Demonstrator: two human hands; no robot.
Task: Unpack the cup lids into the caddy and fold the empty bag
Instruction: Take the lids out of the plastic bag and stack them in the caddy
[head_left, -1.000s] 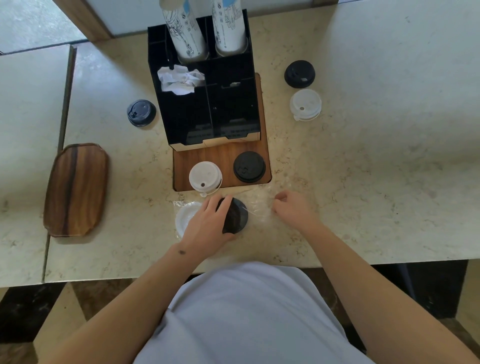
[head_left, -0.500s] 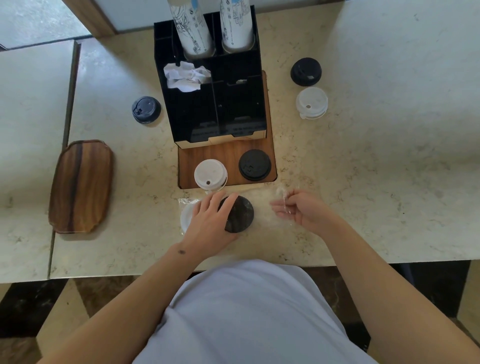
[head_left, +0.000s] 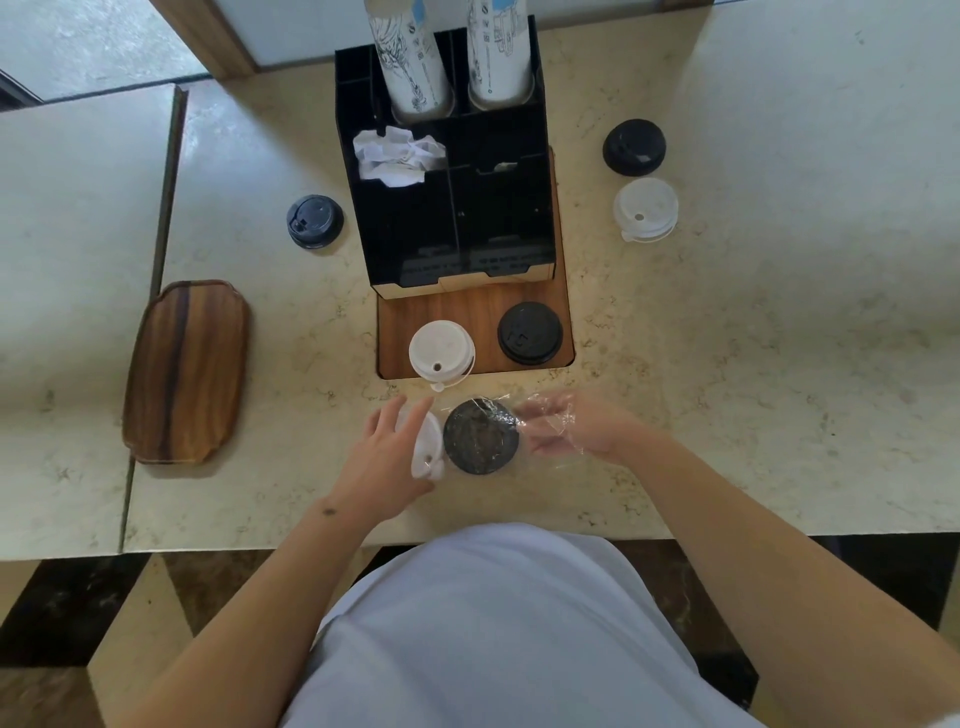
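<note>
A clear plastic bag (head_left: 545, 431) lies near the counter's front edge with a black lid (head_left: 480, 436) and a white lid (head_left: 428, 447) inside it. My left hand (head_left: 387, 460) holds the white lid through the bag's left end, and the lid is tipped on its edge; the thumb is hidden. My right hand (head_left: 587, 431) grips the bag's right end, with plastic lifted over its fingers. Just behind stands the black caddy (head_left: 452, 218) on its wooden base (head_left: 467, 312). A white lid (head_left: 441, 351) and a black lid (head_left: 530, 332) sit on that base.
Loose lids lie on the counter: a black one (head_left: 315, 221) left of the caddy, another black one (head_left: 634, 147) and a translucent white one (head_left: 645, 208) to the right. A wooden tray (head_left: 187, 371) lies far left. Two cup stacks (head_left: 410, 57) and crumpled paper (head_left: 397, 156) fill the caddy's back.
My left hand slid left off the black lid onto the white lid, which tipped up. My right hand lifted the bag's right end off the counter.
</note>
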